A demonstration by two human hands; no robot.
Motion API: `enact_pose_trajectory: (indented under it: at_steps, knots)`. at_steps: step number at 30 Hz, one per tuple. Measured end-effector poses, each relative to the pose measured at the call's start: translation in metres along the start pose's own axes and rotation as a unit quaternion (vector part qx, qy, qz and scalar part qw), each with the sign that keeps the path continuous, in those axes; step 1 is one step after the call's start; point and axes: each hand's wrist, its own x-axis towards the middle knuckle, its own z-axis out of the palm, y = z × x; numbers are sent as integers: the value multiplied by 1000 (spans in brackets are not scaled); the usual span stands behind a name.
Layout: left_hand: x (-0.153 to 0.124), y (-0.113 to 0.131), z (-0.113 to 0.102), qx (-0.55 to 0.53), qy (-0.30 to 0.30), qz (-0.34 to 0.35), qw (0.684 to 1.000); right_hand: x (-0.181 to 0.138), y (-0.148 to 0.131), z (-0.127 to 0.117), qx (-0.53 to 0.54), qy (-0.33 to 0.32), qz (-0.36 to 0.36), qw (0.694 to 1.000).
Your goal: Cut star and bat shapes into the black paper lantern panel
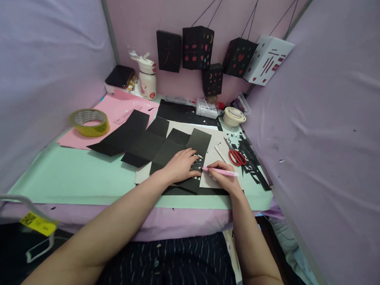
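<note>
A creased black card (171, 146), laid out flat as an unfolded box shape, covers the middle of the table. My left hand (183, 165) rests flat on its right part, fingers spread. Small star-like cut-outs (199, 159) show pale beside those fingertips. In my right hand (224, 176) is a slim pink pen-style craft knife (222, 172), its tip at the card's right edge near my left fingers. The blade itself is too small to make out. Under the card lies a whitish board (215, 180).
Red-handled scissors (237, 157), a thin white stick (221, 154) and black paper scraps (252, 162) lie to the right. Yellow tape (90, 129) sits on pink paper (71, 138) at left. A white bottle (148, 79) stands behind; decorated black lanterns (197, 48) hang at the back.
</note>
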Motion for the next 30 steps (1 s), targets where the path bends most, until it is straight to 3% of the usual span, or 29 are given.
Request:
enact_pose_trajectory:
  at_steps: [9, 14, 19, 25, 30]
  knots:
    - [0, 0, -1, -2, -5, 0, 1000, 0, 0, -1, 6, 16, 15, 1000]
    - [0, -1, 0, -7, 0, 1, 1000, 0, 1, -3, 4, 55, -3, 998]
    - [0, -1, 1, -11, 4, -2, 1000, 1, 3, 11, 11, 102, -29, 994]
    - [0, 2, -1, -12, 5, -4, 1000, 5, -1, 26, -118, 45, -130, 983]
    - [0, 2, -1, -10, 4, -1, 1000, 7, -1, 27, -219, 25, -160, 962]
